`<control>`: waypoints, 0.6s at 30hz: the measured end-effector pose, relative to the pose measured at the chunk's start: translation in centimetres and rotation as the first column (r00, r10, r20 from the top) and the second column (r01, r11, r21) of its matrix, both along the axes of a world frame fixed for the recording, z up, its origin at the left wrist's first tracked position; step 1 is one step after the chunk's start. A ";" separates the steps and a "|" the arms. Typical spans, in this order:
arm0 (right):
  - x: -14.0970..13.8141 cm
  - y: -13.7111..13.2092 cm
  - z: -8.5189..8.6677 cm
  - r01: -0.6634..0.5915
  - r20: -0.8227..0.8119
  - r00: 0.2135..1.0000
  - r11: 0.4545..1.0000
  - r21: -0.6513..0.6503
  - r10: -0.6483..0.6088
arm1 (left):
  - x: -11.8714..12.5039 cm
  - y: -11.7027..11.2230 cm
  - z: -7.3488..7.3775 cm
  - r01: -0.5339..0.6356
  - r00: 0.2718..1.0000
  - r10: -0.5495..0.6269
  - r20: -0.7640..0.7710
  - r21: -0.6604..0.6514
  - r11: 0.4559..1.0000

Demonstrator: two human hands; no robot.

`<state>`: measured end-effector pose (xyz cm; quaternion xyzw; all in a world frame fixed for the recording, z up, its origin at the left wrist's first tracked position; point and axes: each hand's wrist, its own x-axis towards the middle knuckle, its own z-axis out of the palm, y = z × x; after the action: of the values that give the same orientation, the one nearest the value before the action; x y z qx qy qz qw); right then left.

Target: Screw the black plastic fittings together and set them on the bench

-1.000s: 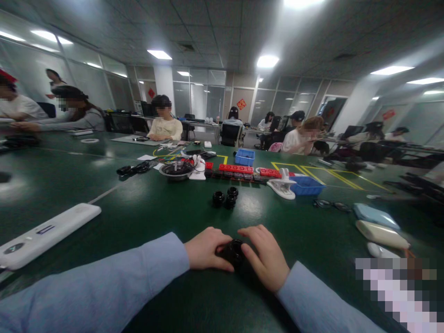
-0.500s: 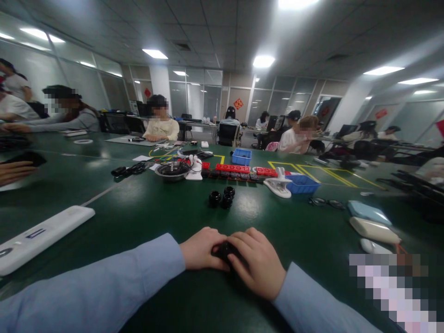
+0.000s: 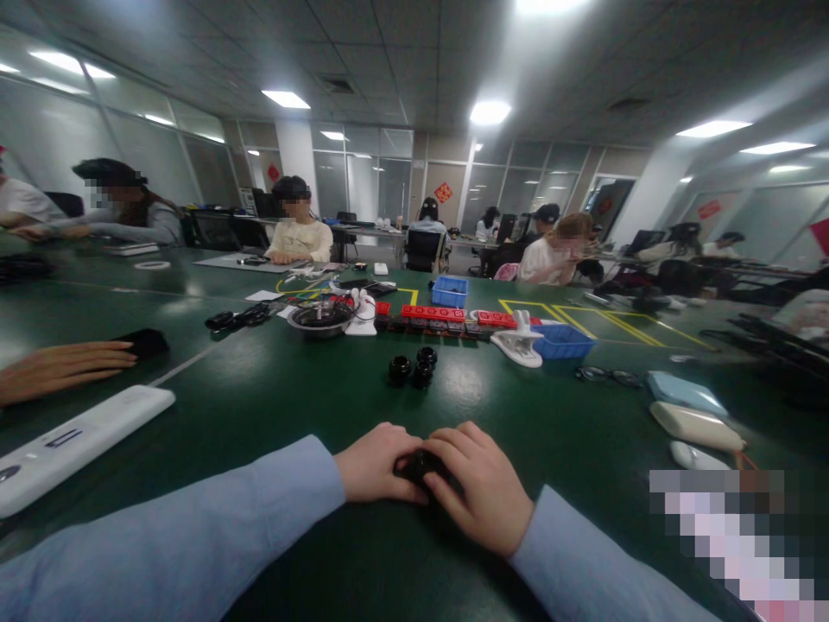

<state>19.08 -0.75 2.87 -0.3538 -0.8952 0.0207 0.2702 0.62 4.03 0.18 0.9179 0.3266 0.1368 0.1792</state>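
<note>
A long green table (image 3: pixel 291 389) fills an open office with glass walls and ceiling lights; other people sit at its far side and at desks behind.

Near the table's front edge the person's two hands meet, both in blue sleeves. The left hand (image 3: pixel 376 462) lies on the table with its fingers curled in against a black part (image 3: pixel 418 466). The right hand (image 3: pixel 483 492) arches over the same part from the other side, fingers bent and closed on it. The part sits between the two hands, touching both and mostly hidden by them; it looks round, but its shape cannot be told for sure.

Further out, straight ahead, three black rings (image 3: pixel 411 370) stand close together. Beyond them run a row of red blocks (image 3: pixel 437 313), a dark bowl (image 3: pixel 320 318), a white clamp (image 3: pixel 518 341) and two blue bins (image 3: pixel 450 292), one behind the row and one beside the clamp.

To the left lies a long white device (image 3: pixel 78 436). Past it a co-worker's hand (image 3: pixel 61 367) rests flat, its fingertips at a black object (image 3: pixel 146 343). To the right are glasses (image 3: pixel 599 376), a light-blue case (image 3: pixel 686 393) and a cream case (image 3: pixel 696 425).
</note>
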 end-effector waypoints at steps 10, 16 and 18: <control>0.1 0.1 -0.3 -0.015 -0.013 1.000 0.999 -0.032 0.015 | -0.1 0.1 -0.1 -0.001 1.000 0.001 0.012 -0.009 1.000; 0.0 0.0 -0.1 -0.013 -0.017 1.000 1.000 -0.015 0.013 | -0.1 0.0 -0.1 0.003 1.000 -0.003 0.005 -0.006 1.000; 0.1 0.0 -0.1 -0.013 -0.018 1.000 1.000 -0.014 0.012 | -0.1 0.0 -0.1 0.002 1.000 -0.002 0.004 -0.001 1.000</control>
<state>19.13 -0.72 2.81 -0.3499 -0.8947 0.0317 0.2757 0.54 4.06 0.06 0.9179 0.3252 0.1385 0.1805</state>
